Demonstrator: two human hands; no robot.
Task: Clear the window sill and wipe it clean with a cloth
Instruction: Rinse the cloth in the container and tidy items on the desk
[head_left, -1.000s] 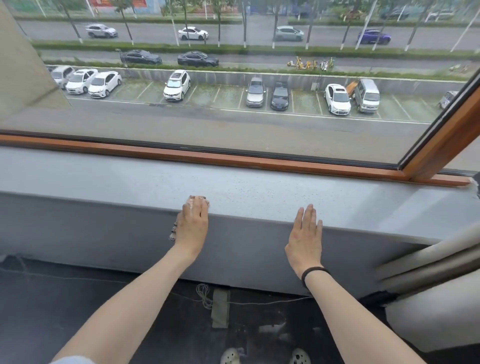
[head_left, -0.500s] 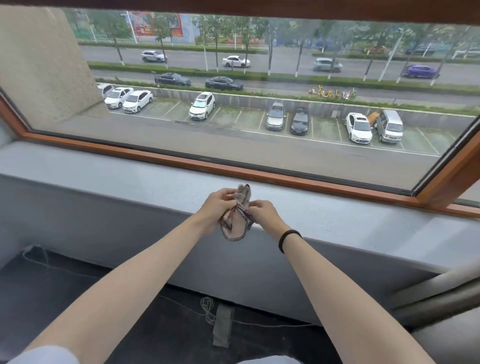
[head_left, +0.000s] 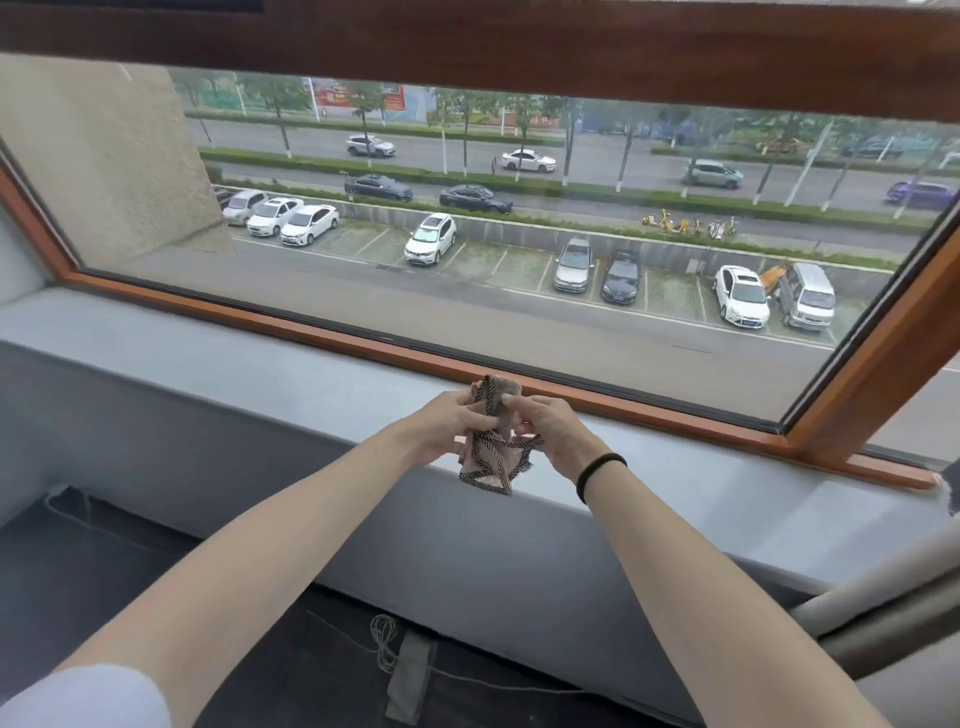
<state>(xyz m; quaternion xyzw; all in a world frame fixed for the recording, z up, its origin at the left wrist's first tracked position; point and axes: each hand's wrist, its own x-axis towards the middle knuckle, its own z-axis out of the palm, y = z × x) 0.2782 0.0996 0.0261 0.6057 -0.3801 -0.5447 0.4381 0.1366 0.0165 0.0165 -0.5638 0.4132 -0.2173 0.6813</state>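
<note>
Crumpled cloth held over the front edge of the sill.
The cloth is small and pale grey-pink with a dark, light-flecked woven border. It is bunched into a loose wad, pinched between the left hand and the right hand, with its lower folds hanging free. The sill is a flat, pale grey ledge running along the foot of the window.

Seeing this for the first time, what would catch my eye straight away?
Two bare hands meet at the centre, over the grey window sill. The left hand and the right hand both pinch a small crumpled cloth edged with a zigzag-patterned band, its lower end hanging down. Behind them, a wide window in an orange-brown wooden frame looks down on a car park and a tree-lined road.
</note>
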